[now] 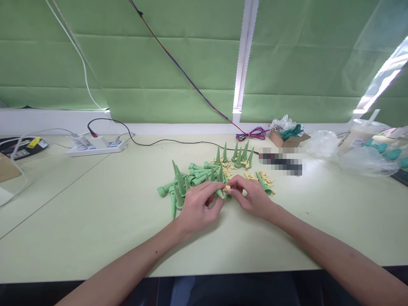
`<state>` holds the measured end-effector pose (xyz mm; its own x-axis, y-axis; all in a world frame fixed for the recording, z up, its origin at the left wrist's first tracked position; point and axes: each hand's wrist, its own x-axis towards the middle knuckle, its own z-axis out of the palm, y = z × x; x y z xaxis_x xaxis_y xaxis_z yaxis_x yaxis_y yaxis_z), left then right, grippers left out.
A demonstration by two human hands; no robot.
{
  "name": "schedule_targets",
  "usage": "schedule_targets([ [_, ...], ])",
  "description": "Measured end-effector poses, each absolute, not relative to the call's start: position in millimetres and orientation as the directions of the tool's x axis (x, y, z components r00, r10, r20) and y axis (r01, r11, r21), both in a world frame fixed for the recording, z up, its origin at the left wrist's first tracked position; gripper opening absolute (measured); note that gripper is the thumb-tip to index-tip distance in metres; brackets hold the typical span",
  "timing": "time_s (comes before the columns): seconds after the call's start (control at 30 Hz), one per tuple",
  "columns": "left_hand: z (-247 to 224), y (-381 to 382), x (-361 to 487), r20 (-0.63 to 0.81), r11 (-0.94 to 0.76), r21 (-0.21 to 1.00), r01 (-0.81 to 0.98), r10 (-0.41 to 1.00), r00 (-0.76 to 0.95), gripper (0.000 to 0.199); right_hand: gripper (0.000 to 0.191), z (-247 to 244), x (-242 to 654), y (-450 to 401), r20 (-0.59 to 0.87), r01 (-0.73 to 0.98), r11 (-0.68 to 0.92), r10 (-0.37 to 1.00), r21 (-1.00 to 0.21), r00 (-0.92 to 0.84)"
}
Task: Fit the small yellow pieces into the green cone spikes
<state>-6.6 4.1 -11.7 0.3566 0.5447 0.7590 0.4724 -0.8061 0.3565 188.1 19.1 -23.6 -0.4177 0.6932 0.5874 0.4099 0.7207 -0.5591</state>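
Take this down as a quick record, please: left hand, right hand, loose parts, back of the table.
Left hand: holding a green cone
Right hand: fingertips at a small yellow piece beside that cone
Loose parts: other green cones, some upright, some lying; more yellow pieces
Back left: power strip with plugs
Back right: cardboard box, cup with straw

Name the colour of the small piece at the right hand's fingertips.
Pale yellow. The small piece at the right hand shows in the head view.

From six o'clock, the head camera is looking forward and down over the near table (270,246) toward green blinds (178,68) at twelve.
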Motion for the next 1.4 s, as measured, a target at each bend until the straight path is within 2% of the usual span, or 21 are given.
schedule_targets([
  [1.23, -6.9, 2.4, -6.7, 0.737, -0.798, 0.367, 0.478, 0.563, 0.375, 0.024, 0.02, -21.5, 190.4, 20.8, 0.629, 0.427, 0.759, 0.648, -0.491, -0.429],
  [1.4, -6.2, 1.3, -5.2, 0.718, -0.778, 0.416, 0.47, 0.598, 0.356, 0.017, 0.023, -21.9, 190.3, 20.5, 0.627, 0.425, 0.754, 0.655, -0.501, -0.422],
])
